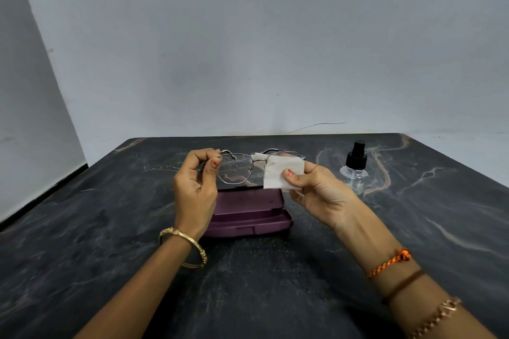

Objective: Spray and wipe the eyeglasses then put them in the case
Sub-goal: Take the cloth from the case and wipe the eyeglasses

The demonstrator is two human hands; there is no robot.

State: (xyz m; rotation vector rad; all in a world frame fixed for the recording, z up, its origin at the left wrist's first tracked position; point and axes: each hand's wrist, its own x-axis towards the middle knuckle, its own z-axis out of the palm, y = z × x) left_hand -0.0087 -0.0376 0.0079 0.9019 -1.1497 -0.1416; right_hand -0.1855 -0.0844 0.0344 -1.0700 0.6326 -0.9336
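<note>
Thin metal-framed eyeglasses (235, 168) are held up above the table, with spray droplets on the left lens. My left hand (195, 181) pinches the frame at its left corner. My right hand (316, 187) pinches a small white cloth (278, 173) folded over the right lens, thumb on the near side. A purple glasses case (248, 212) lies open on the table just below the glasses. The clear spray bottle (355, 170) with a black nozzle stands to the right of my right hand.
The dark marbled table (261, 283) runs up to a pale wall, with its left edge near a corner. A thin wire (316, 126) lies behind the table's back edge.
</note>
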